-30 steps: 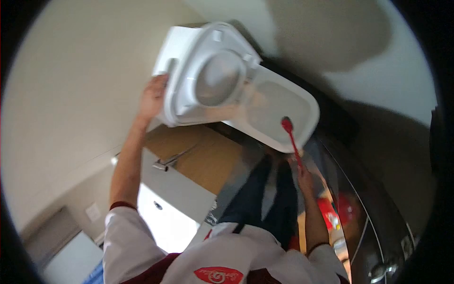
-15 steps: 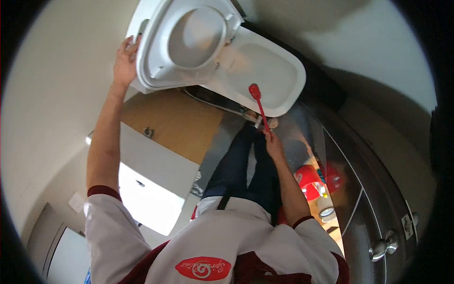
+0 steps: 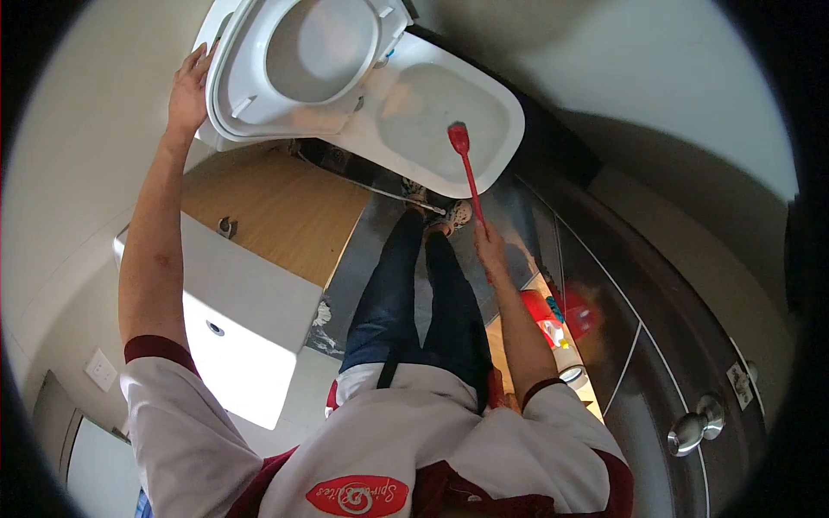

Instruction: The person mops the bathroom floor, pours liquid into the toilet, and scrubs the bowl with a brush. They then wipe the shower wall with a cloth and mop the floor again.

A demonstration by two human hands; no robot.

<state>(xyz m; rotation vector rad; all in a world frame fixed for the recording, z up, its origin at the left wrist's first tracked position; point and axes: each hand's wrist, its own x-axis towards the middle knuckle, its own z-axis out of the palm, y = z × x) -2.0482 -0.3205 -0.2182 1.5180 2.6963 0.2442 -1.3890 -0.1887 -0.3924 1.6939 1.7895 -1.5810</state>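
A long red toilet brush (image 3: 469,170) is gripped by the handle in my right hand (image 3: 490,249). Its broad head lies over the near right part of the white toilet bowl (image 3: 406,160). The raised toilet seat and lid (image 3: 229,104) lean back at the upper left. My left hand (image 3: 186,95) reaches to their left edge, its fingers stretched out against the white tank (image 3: 207,26) behind. Part of those fingertips is hidden by the lid edge.
A white washbasin (image 3: 250,337) with a drain hole sits left of my legs above a wooden panel (image 3: 276,198). On the right stands a dark door (image 3: 643,380) with a round metal knob (image 3: 698,427). A red container (image 3: 542,311) is on the floor beside my right forearm.
The whole view has shifted, so toilet, basin and both arms appear further left and somewhat higher. The brush keeps its place over the bowl, and my left hand stays at the lid edge.
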